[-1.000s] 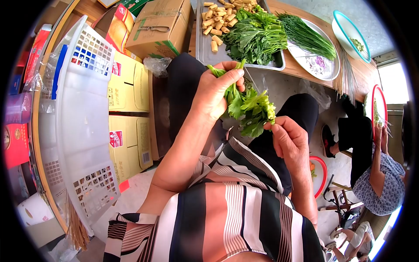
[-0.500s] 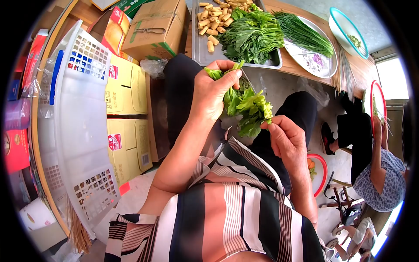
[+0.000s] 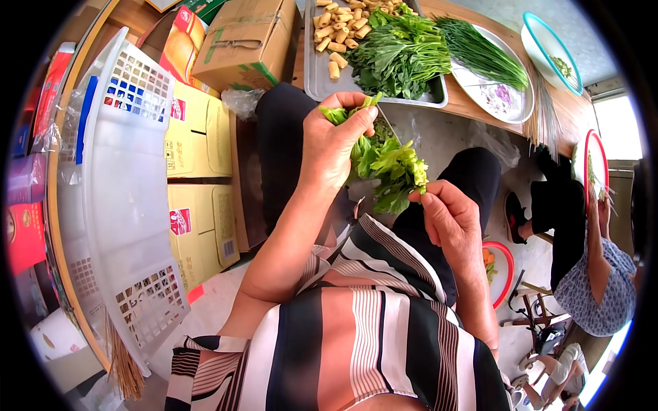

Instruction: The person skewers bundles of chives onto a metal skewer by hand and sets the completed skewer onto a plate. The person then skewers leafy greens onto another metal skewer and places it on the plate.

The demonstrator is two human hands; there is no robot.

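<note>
My left hand (image 3: 329, 144) is raised over my lap, its thumb and fingers closed on leafy celery greens (image 3: 394, 171). Some pale green stalk and leaf pokes out above these fingers. The bunch hangs between both hands, above my knees. At its lower right end, the thumb and fingertips of my right hand (image 3: 452, 216) pinch the greens near the pale stalk tips. A thin straight edge or stick shows behind the leaves; I cannot tell which.
Ahead, a metal tray (image 3: 321, 79) holds more greens (image 3: 397, 58) and tan rolled pieces (image 3: 339, 34). Beside it, a white plate (image 3: 466, 79) bears chives (image 3: 483, 55); thin skewers (image 3: 546, 109) lie near. Cartons (image 3: 199, 137) and a white crate (image 3: 127, 198) stand left. A co-worker (image 3: 596, 281) sits right.
Both hands keep almost the same grip and place on the greens. The view has shifted very slightly; the tray and plate appear a little to the right.
</note>
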